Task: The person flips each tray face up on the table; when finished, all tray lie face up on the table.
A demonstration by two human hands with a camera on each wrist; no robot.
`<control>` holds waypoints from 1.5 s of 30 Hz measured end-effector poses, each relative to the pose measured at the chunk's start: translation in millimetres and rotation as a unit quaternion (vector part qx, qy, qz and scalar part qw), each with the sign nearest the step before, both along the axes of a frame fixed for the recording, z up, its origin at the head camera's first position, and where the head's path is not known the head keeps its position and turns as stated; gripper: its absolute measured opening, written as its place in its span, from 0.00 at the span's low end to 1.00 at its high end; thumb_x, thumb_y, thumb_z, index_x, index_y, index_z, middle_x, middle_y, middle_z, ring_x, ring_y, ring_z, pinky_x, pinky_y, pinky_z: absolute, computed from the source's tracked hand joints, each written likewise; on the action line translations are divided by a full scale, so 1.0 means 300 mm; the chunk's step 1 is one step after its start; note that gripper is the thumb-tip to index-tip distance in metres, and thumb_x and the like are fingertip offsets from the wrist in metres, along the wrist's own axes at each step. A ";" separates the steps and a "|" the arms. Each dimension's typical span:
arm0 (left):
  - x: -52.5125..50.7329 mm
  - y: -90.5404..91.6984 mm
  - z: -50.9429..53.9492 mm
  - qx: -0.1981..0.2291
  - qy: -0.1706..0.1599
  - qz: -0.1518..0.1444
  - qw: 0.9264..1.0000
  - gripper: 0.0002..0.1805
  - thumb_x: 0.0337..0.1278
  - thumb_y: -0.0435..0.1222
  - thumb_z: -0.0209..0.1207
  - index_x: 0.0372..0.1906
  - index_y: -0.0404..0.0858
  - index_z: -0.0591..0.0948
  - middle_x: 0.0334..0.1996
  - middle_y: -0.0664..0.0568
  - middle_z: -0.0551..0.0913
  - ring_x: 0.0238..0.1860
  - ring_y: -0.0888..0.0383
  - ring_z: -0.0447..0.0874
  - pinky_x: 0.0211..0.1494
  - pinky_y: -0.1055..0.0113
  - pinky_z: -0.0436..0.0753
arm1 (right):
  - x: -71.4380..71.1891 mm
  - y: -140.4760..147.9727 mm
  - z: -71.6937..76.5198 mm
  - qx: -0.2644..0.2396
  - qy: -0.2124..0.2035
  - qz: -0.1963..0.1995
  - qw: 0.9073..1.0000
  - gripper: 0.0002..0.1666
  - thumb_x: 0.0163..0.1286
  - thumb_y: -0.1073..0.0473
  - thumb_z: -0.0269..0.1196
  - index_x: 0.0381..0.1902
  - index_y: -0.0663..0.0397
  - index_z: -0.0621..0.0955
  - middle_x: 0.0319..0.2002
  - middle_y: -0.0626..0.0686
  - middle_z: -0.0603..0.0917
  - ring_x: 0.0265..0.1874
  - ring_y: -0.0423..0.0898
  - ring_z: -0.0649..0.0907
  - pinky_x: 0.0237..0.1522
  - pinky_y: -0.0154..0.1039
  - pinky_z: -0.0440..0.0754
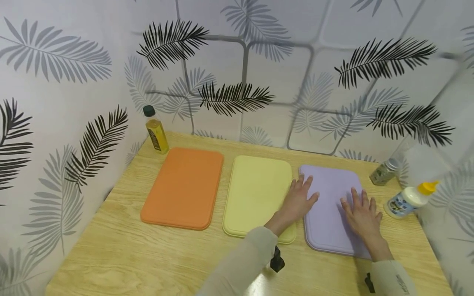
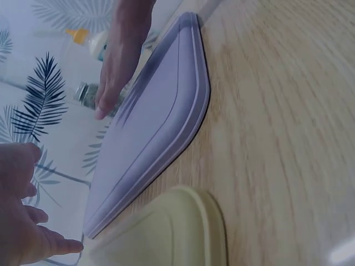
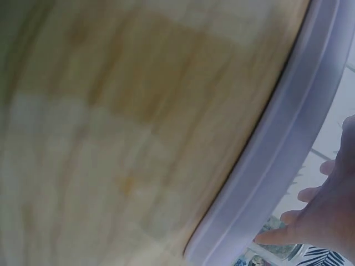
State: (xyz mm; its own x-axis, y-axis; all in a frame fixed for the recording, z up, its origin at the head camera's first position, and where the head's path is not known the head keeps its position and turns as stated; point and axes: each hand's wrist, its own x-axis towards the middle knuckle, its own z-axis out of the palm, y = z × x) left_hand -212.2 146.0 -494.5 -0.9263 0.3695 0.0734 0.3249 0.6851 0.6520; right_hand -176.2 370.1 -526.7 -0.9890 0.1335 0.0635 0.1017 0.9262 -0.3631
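Three flat boards lie side by side: orange [image 1: 183, 187], yellow [image 1: 259, 185] and purple [image 1: 329, 197]. My left hand [image 1: 297, 200], fingers spread, is over the right edge of the yellow board, its fingertips reaching the purple board's left edge. My right hand [image 1: 363, 216] is spread over the right side of the purple board. Neither hand holds anything. In the left wrist view my right hand [image 2: 121, 61] hangs above the purple board [image 2: 144, 111], fingers straight. Whether either hand touches a board, I cannot tell.
An oil bottle [image 1: 157, 133] with a dark cap stands at the back left. At the right are a jar [image 1: 384, 172] with a grey lid and a white bottle [image 1: 406, 201] with a yellow nozzle. Leaf-patterned sheeting [image 1: 274, 74] lines the back and sides of the wooden table [image 1: 122, 255].
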 end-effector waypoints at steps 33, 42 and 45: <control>0.094 0.103 -0.024 -0.027 -0.041 0.050 0.998 0.33 0.67 0.51 0.53 0.70 0.37 0.65 0.68 0.37 0.64 0.69 0.49 0.63 0.68 0.64 0.66 | 0.004 0.041 -0.014 0.007 -0.094 -0.019 0.995 0.54 0.72 0.30 0.39 0.73 0.71 0.45 0.67 0.82 0.43 0.62 0.82 0.50 0.53 0.79 0.53; 0.084 0.094 -0.046 -0.052 -0.046 0.034 0.997 0.30 0.65 0.51 0.56 0.63 0.35 0.73 0.68 0.41 0.66 0.68 0.51 0.65 0.68 0.67 0.66 | -0.003 0.059 -0.004 -0.003 -0.098 -0.002 0.995 0.52 0.71 0.30 0.42 0.72 0.68 0.50 0.65 0.84 0.45 0.60 0.84 0.50 0.53 0.78 0.53; 0.085 0.089 -0.053 -0.055 -0.042 0.040 0.997 0.26 0.62 0.48 0.60 0.56 0.33 0.78 0.67 0.40 0.67 0.65 0.51 0.69 0.65 0.68 0.70 | -0.002 0.063 -0.009 -0.004 -0.092 -0.004 0.996 0.51 0.71 0.30 0.43 0.72 0.68 0.52 0.64 0.84 0.47 0.59 0.84 0.51 0.52 0.78 0.54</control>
State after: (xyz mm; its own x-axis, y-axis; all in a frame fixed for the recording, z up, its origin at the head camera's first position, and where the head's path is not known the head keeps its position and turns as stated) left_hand -186.8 172.6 -510.2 -0.9546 0.2948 -0.0424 0.2131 0.7756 0.5942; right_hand -176.7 388.9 -529.5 -0.9827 0.1411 -0.1195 0.1744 0.9222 -0.3452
